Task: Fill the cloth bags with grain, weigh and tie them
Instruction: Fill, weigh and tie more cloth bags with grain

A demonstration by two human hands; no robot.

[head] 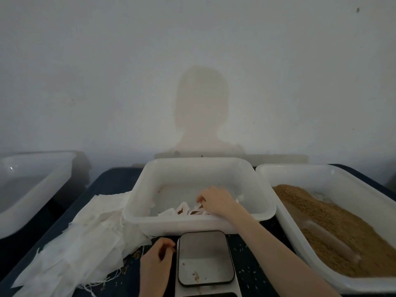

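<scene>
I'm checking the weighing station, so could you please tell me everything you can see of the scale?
The scale is a flat white unit with a dark-rimmed, rounded square platform, grey and reflective. It lies level on the dark table, just before the middle white tub. No bag sits on it; only a few brownish specks lie near its front. The left hand hovers by its left edge; contact is unclear.

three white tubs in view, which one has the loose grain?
The right tub, heaped with brown grain. The middle tub holds only cloth bags under the right hand; the left tub shows no grain.
</scene>
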